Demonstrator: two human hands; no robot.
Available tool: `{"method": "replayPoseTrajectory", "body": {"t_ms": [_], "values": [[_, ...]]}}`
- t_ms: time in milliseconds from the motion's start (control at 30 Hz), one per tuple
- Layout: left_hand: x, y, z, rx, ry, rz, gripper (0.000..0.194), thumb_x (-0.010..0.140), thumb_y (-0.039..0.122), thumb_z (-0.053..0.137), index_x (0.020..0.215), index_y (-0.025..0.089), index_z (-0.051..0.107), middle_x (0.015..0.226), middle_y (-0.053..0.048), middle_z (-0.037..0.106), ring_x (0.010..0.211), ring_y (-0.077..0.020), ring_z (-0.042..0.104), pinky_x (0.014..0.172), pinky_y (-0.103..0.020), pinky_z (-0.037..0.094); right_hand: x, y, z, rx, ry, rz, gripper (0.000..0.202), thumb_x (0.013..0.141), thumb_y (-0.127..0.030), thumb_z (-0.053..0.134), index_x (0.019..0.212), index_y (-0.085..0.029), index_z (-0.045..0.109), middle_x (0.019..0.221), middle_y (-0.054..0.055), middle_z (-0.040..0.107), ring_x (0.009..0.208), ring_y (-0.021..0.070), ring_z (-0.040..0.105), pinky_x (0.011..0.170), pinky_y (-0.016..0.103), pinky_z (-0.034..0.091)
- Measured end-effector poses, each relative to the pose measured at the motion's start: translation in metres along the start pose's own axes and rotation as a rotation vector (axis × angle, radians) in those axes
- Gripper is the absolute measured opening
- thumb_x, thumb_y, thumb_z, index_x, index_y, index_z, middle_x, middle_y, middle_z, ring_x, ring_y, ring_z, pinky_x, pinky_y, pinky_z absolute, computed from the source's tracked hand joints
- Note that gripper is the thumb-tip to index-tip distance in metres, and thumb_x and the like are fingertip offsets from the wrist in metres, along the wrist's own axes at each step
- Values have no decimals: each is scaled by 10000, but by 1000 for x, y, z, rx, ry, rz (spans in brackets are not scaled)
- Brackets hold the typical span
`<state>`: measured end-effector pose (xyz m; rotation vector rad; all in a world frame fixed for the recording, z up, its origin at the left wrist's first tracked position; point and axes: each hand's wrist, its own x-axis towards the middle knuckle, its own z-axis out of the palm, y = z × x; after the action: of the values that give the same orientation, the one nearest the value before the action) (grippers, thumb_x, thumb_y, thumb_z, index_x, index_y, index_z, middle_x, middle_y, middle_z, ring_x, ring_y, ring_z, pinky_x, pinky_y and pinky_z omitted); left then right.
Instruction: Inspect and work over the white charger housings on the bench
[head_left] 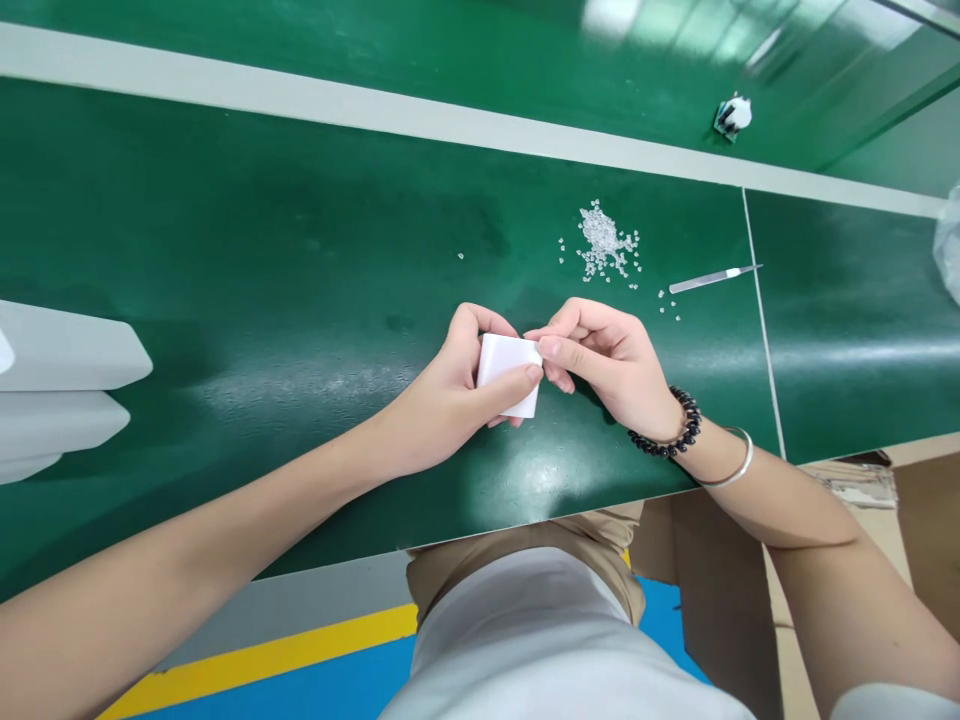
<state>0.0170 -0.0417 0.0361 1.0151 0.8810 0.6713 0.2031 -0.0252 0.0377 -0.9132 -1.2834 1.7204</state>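
My left hand [461, 385] grips a small white plastic housing [504, 362], its thumb lying across the front face and its fingers behind. At the housing's upper right corner, my right hand [604, 360] has thumb and forefinger pinched together. Whatever sits between those fingertips is too small to make out. Beyond the hands lies a pile of tiny clear pieces [600, 232], with several scattered around it. Metal tweezers [712, 279] rest on the bench to the right of the pile.
Large pale grey curved parts [71, 350] lie at the left of the green bench [300, 250]. A small white part with a green board [733, 117] stands at the back right. Clear plastic [949, 245] shows at the right edge. Cardboard boxes [724, 590] are below the bench.
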Motion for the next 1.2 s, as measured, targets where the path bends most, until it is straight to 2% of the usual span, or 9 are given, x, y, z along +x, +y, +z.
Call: {"method": "replayPoseTrajectory", "body": {"t_ms": [133, 333, 567, 867, 1200], "values": [[1, 2, -1, 1, -28, -9, 288, 935, 339, 619, 1016, 193, 385, 792, 17, 627, 625, -87, 590, 497, -176, 444, 1, 1, -2, -22, 21, 32, 219, 859, -301, 744, 773, -136, 629, 623, -31, 625, 506, 47, 510, 480, 179, 419], [3, 7, -5, -9, -105, -13, 245, 939, 336, 624, 991, 177, 445, 841, -9, 662, 639, -101, 620, 488, -183, 438, 3, 4, -5, 43, -27, 56, 220, 850, -283, 755, 761, -128, 627, 642, -20, 638, 514, 44, 512, 477, 173, 409], [3, 9, 2, -32, -50, -42, 335, 813, 202, 753, 920, 184, 435, 778, 37, 673, 575, -63, 577, 497, -169, 503, 1, 4, 0, 100, -23, 102, 238, 838, -278, 767, 735, -135, 607, 589, -33, 618, 493, 44, 491, 469, 173, 391], [2, 8, 4, -6, -19, -57, 327, 805, 199, 741, 915, 191, 433, 747, 33, 662, 568, -74, 570, 471, -173, 491, 0, 4, -1, 55, -19, 75, 213, 858, -226, 743, 723, -131, 608, 566, -36, 602, 497, 43, 505, 468, 161, 397], [2, 8, 7, -19, 13, -45, 322, 804, 174, 720, 866, 201, 406, 740, 28, 687, 530, -64, 547, 446, -164, 459, 0, 7, -1, 26, -23, 59, 223, 859, -258, 745, 732, -138, 607, 590, -26, 621, 498, 51, 523, 478, 169, 421]]}}
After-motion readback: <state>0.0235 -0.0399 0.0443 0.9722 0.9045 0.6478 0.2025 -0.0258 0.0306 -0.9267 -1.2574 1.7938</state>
